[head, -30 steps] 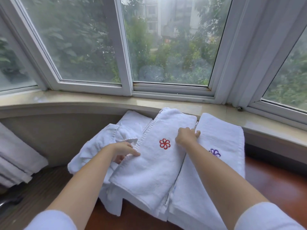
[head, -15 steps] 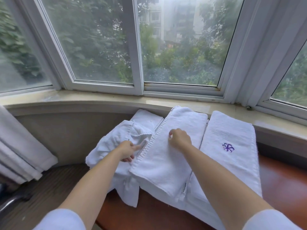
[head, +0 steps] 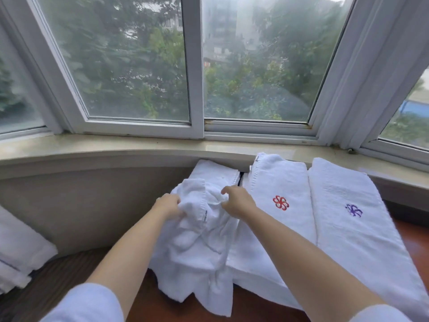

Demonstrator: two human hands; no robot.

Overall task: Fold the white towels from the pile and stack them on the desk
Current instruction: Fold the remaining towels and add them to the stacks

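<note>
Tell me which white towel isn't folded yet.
The crumpled towel on the left, under both hands; the red-flower towel and purple-flower towel lie flat, folded.

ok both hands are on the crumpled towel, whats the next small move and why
Probably lift it and shake it open. Left hand and right hand both grip the crumpled towel, which lies bunched beside the folded towel with the red flower; it seems too rumpled to fold as it is.

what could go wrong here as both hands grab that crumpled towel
The crumpled towel overlaps the folded red-flower towel; lifting it with the left hand and right hand may drag that fold askew. Its lower end hangs past the desk edge, so it might slip off.
</note>
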